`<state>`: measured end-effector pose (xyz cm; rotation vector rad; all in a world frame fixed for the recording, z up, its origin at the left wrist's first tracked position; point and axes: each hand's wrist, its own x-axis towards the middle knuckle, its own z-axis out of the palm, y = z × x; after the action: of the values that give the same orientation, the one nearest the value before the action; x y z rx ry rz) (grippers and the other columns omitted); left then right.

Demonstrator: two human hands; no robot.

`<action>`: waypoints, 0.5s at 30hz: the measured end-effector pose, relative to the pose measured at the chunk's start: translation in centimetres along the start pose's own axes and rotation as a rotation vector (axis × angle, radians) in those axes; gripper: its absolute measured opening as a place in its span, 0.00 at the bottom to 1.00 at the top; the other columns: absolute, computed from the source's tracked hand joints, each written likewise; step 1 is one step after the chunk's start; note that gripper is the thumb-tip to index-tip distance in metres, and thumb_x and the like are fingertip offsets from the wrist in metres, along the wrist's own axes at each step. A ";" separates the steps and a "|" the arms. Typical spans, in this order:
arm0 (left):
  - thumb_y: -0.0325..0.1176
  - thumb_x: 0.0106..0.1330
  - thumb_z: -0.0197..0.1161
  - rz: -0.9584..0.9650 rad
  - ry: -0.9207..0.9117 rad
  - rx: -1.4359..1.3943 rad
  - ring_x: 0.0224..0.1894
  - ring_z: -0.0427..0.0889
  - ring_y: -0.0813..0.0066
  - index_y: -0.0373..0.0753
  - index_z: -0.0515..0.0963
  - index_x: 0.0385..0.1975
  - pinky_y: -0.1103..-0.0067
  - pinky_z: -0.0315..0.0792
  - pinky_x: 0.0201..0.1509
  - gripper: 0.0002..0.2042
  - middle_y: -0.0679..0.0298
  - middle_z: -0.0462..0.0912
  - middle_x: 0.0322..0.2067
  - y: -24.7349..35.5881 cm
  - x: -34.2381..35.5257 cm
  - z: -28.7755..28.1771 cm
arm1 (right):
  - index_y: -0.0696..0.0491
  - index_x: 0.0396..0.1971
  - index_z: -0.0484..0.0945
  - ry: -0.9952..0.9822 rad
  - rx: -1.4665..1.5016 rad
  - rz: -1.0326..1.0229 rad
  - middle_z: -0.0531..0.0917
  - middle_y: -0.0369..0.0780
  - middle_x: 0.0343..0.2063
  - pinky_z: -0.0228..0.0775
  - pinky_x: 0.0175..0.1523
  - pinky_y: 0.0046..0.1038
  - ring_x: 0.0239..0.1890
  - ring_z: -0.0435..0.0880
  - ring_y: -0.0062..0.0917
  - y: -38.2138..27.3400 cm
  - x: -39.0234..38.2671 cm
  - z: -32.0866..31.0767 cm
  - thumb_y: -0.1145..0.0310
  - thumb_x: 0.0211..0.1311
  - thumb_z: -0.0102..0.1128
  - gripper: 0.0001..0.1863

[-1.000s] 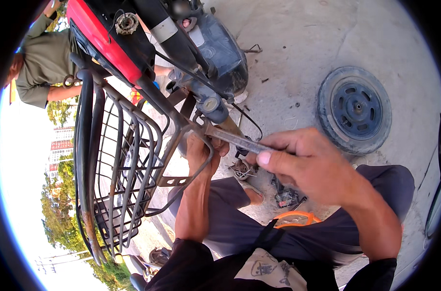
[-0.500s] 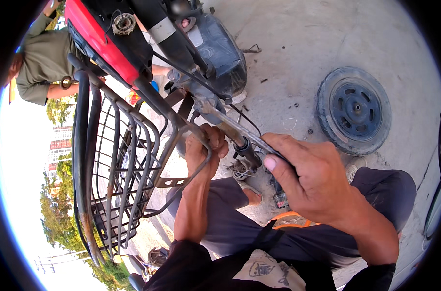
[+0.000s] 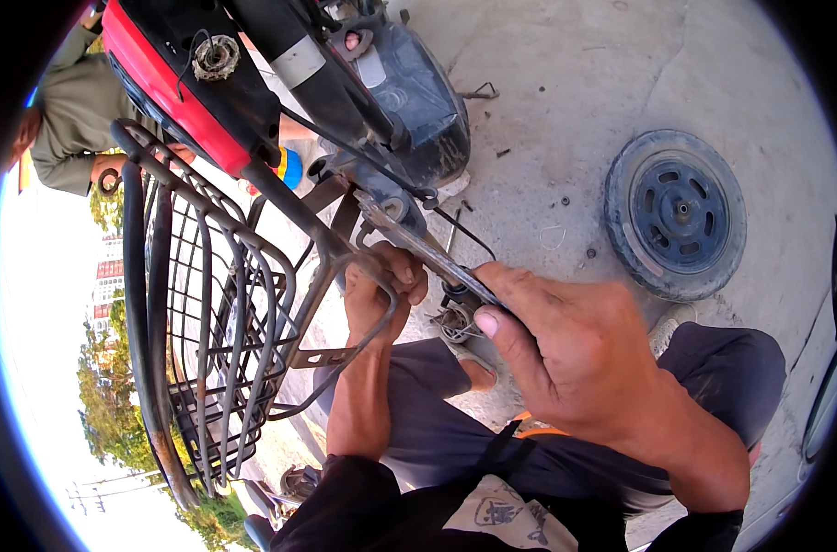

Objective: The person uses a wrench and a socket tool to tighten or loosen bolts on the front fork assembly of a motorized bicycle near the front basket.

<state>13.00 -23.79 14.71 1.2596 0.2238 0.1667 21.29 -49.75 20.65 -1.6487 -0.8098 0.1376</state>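
Right hand (image 3: 575,354), fingers clamped on a flat metal wrench (image 3: 427,247) whose head sits at the scooter's fork (image 3: 395,207) toward 11 o'clock; left hand (image 3: 381,290) gripping the wire basket (image 3: 207,313) bracket; loose wheel (image 3: 676,213) on concrete at 2 o'clock.

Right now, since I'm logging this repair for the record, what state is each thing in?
Wrench: gripped by the right hand, head set on a fitting under the scooter.
Right hand: closed around the wrench handle.
Left hand: closed on the frame bar beside the basket.
Wire basket: mounted on the scooter, tilted, nothing inside.
Wheel: off the scooter, lying flat on the concrete.
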 end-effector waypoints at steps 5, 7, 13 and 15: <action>0.54 0.69 0.58 0.030 0.016 -0.081 0.23 0.65 0.75 0.36 0.71 0.20 0.80 0.60 0.22 0.25 0.61 0.72 0.23 -0.5 0.5 0.1 | 0.64 0.46 0.78 -0.035 -0.065 -0.074 0.83 0.45 0.26 0.70 0.24 0.32 0.21 0.81 0.34 0.2 0.0 0.2 0.76 0.57 0.64 0.16; 0.55 0.68 0.58 0.041 -0.018 -0.061 0.23 0.65 0.75 0.37 0.71 0.20 0.80 0.60 0.22 0.25 0.62 0.72 0.23 -0.6 0.4 0.1 | 0.65 0.46 0.78 -0.025 -0.085 -0.130 0.83 0.44 0.26 0.70 0.24 0.31 0.21 0.82 0.33 0.3 -0.1 0.3 0.76 0.57 0.64 0.17; 0.52 0.73 0.51 0.035 0.029 -0.021 0.23 0.65 0.76 0.40 0.69 0.23 0.79 0.59 0.26 0.22 0.68 0.65 0.19 -0.4 0.0 0.1 | 0.66 0.47 0.76 0.061 -0.172 -0.261 0.83 0.44 0.27 0.69 0.23 0.30 0.20 0.81 0.32 0.8 -0.2 0.9 0.77 0.55 0.63 0.18; 0.53 0.72 0.52 0.061 -0.060 0.050 0.22 0.64 0.76 0.40 0.69 0.22 0.79 0.58 0.25 0.23 0.68 0.65 0.18 -0.1 0.2 0.2 | 0.66 0.43 0.78 0.107 -0.257 -0.327 0.79 0.41 0.18 0.67 0.19 0.28 0.16 0.79 0.27 0.7 0.0 1.1 0.72 0.57 0.63 0.16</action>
<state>13.22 -23.95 14.63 1.3199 0.1387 0.1770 20.98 -48.84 19.75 -1.7199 -1.0339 -0.2930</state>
